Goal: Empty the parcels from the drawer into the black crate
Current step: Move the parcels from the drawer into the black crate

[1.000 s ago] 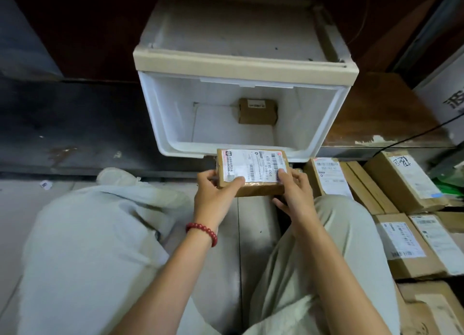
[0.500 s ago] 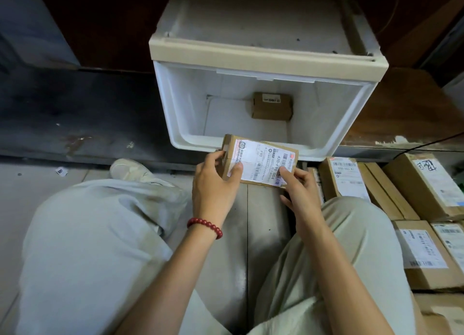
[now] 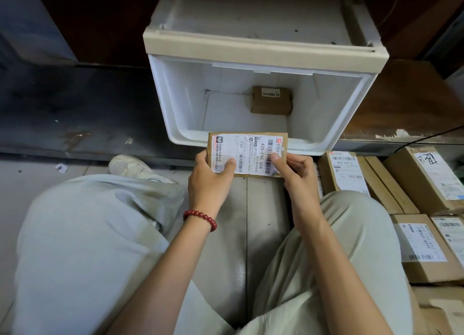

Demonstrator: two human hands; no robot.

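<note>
A crouching person holds a flat labelled parcel (image 3: pixel 251 151) face-up just near of the open white drawer (image 3: pixel 351 124). The left hand (image 3: pixel 211 181) grips its left end and the right hand (image 3: pixel 298 176) pinches its right end. One small parcel (image 3: pixel 272 103) lies against the drawer's far wall. Other boxes (image 3: pixel 346 174) sit at right; no black crate can be made out. The next move is probably to carry the held parcel to the crate, then reach in for the last one.

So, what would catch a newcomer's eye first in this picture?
Probably the labelled parcel at centre, held by the left hand and right hand before the open white drawer. One small parcel lies at the drawer's back; more parcels lie at the right.
</note>
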